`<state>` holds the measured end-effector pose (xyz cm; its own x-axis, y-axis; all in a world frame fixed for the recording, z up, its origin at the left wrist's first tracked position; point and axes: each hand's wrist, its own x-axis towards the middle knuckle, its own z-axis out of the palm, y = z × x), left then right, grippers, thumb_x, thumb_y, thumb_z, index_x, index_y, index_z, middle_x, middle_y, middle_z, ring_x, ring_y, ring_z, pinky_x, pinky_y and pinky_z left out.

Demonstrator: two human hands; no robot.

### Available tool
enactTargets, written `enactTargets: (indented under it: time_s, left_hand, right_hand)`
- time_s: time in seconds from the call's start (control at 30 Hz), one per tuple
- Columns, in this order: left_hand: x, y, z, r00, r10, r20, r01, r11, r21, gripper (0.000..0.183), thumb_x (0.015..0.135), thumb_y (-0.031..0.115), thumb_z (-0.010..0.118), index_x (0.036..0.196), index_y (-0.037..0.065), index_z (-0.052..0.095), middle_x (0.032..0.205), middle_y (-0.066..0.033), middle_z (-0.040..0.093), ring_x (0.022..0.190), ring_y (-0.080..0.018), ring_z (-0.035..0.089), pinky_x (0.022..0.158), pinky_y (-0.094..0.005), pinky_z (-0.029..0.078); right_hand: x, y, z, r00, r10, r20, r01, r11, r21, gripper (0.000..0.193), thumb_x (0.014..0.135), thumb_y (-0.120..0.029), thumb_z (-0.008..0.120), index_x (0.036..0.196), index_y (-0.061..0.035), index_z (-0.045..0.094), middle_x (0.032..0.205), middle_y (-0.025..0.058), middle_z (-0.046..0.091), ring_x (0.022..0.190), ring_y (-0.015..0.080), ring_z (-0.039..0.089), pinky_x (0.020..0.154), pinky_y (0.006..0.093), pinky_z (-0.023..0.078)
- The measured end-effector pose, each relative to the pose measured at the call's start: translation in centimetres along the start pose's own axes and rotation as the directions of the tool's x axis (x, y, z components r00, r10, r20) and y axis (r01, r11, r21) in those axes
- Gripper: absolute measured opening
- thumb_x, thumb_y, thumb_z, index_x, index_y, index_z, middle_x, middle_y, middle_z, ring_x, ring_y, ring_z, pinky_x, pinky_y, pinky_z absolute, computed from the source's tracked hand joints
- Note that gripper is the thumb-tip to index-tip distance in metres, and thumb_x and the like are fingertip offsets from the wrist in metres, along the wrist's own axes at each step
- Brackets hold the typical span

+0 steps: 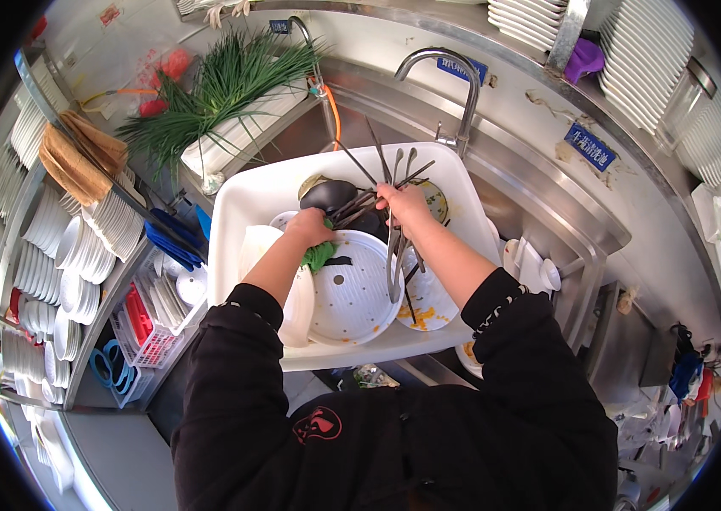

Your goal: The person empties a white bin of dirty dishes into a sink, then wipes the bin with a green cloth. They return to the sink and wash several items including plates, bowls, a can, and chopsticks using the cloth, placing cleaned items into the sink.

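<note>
My right hand (pixel 405 207) is closed around a loose bunch of dark chopsticks and long-handled metal spoons (pixel 395 264) above a white tub (pixel 226 230). My left hand (pixel 307 228) is closed beside the chopsticks' ends, on a crumpled green piece (pixel 319 255), cloth or leaf, that shows at its fingers. Below my hands lies a round white plate with drain holes (pixel 352 298). Right of it, a plate (pixel 430 311) carries orange food scraps. A dark bowl (pixel 326 196) sits at the tub's back left. My fingers partly hide what they grip.
A steel sink (pixel 539 196) with a curved faucet (pixel 462 72) lies behind the tub. Long green chives (pixel 224 85) rest on a white box at the back left. Racks of stacked white dishes (pixel 79 247) stand left, with more plates (pixel 641 60) on the upper right shelf.
</note>
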<state>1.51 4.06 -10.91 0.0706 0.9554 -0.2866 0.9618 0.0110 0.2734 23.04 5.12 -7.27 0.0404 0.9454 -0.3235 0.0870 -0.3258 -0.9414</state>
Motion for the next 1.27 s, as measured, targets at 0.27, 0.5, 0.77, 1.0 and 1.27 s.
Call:
enactTargets:
  time_s: [0.27, 0.5, 0.77, 1.0, 1.27]
  left_hand:
    - [-2.0, -0.2, -1.5, 0.983, -0.042, -0.176, -0.002, 0.971, -0.239, 0.051, 0.067, 0.028, 0.073, 0.115, 0.010, 0.065, 0.103, -0.0163, 0.067, 0.099, -0.0311, 0.064, 0.088, -0.0390, 0.049]
    - [-2.4, 1.5, -3.0, 0.987, 0.086, -0.138, -0.157, 0.727, -0.668, 0.032, 0.075, 0.015, 0.073, 0.103, 0.001, 0.065, 0.083, -0.0092, 0.066, 0.077, -0.0175, 0.062, 0.072, -0.0309, 0.050]
    - [-3.5, 4.0, -4.8, 0.981, 0.156, -0.117, -0.173, 0.422, -0.890, 0.038, 0.075, 0.002, 0.072, 0.112, 0.005, 0.062, 0.087, -0.0020, 0.065, 0.078, -0.0115, 0.061, 0.071, -0.0272, 0.051]
    - [-4.6, 4.9, -4.6, 0.924, 0.296, -0.242, -0.329, 0.291, -0.898, 0.077, 0.072, 0.001, 0.070, 0.141, 0.009, 0.037, 0.117, -0.0091, 0.058, 0.105, -0.0170, 0.055, 0.094, -0.0301, 0.043]
    - [-5.8, 4.6, -4.8, 0.922, 0.319, -0.220, -0.297, 0.216, -0.930, 0.061, 0.073, -0.005, 0.060, 0.132, 0.006, 0.052, 0.113, -0.0058, 0.060, 0.097, -0.0139, 0.057, 0.090, -0.0266, 0.045]
  right_hand:
    - [-2.2, -4.2, -4.2, 0.984, -0.173, -0.035, 0.172, 0.985, -0.017, 0.047, 0.088, -0.057, 0.056, 0.078, -0.0106, 0.058, 0.066, 0.0018, 0.059, 0.063, 0.0126, 0.054, 0.051, 0.0289, 0.037]
    - [-3.5, -3.5, -3.2, 0.994, -0.084, -0.077, 0.098, 0.974, 0.206, 0.054, 0.085, -0.062, 0.057, 0.074, -0.0091, 0.054, 0.065, 0.0031, 0.056, 0.061, 0.0156, 0.054, 0.055, 0.0326, 0.047]
    - [-4.4, -3.6, -0.7, 0.953, -0.251, 0.169, 0.230, 0.964, 0.132, 0.025, 0.077, -0.020, 0.078, 0.087, -0.0058, 0.060, 0.074, 0.0002, 0.058, 0.065, 0.0111, 0.053, 0.061, 0.0268, 0.044]
    - [-3.9, -3.0, 3.4, 0.940, -0.210, 0.267, 0.153, 0.964, 0.218, 0.027, 0.079, -0.017, 0.075, 0.103, -0.0072, 0.065, 0.093, 0.0030, 0.066, 0.087, 0.0141, 0.059, 0.079, 0.0296, 0.045]
    - [-3.0, -3.4, 2.5, 0.950, -0.293, 0.110, 0.247, 0.916, 0.315, 0.020, 0.086, -0.012, 0.064, 0.103, -0.0017, 0.060, 0.091, 0.0053, 0.065, 0.079, 0.0159, 0.061, 0.074, 0.0308, 0.048]
